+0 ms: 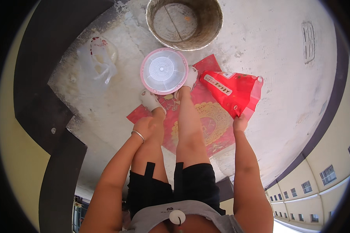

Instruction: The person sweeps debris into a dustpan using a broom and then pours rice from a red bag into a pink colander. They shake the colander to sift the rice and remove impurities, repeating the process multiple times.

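Note:
My right hand is closed on the edge of a red plastic bag, which hangs out to the right with its other end towards my right foot. My left hand rests by my lower left leg, and its fingers blend with the skin so I cannot make out how they lie. In front of my feet sits a round pink-rimmed basin-like strainer with a pale perforated middle. Nothing shows inside it.
A large worn metal tub stands just beyond the strainer. At the far left a white plastic bag lies on the concrete floor. Under my feet, in white clogs, is a red mat with a gold pattern. A dark step borders the left.

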### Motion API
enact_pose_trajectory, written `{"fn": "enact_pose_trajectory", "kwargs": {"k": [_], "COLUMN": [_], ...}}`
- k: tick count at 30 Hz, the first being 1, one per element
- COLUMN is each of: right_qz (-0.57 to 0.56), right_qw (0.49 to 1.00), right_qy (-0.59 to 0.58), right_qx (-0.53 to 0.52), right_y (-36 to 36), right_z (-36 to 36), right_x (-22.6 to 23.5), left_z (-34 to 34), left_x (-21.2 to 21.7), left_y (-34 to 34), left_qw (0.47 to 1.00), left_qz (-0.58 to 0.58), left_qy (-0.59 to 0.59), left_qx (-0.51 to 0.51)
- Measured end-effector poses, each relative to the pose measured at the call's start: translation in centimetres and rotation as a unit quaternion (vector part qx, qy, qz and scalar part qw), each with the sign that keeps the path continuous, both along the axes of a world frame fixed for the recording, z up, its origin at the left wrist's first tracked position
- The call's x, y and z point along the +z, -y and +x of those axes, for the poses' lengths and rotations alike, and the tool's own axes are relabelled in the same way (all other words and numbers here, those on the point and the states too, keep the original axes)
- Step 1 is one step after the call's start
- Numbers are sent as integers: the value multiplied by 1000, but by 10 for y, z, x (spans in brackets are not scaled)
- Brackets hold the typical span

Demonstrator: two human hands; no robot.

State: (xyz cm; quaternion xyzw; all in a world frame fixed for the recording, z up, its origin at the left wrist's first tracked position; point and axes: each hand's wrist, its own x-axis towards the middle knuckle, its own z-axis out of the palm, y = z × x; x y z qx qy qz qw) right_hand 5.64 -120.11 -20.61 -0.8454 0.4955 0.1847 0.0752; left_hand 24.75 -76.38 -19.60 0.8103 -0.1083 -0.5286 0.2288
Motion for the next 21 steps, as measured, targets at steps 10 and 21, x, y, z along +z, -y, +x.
{"fn": "enact_pose_trajectory", "kwargs": {"k": [10,21], "right_qz": [200,409], "right_qw": [970,835], "right_qy": [114,115], "right_qx": [77,349], "right_y": [-46,-134], "right_z": [22,65], "right_x": [157,313], "left_z": [-26,-14], "left_x": [-48,-98], "left_y": [75,82], "left_qw": [968,577], "left_qz": [-102,-291], "left_qy": [-106,-418], "left_qx": [202,638]}}
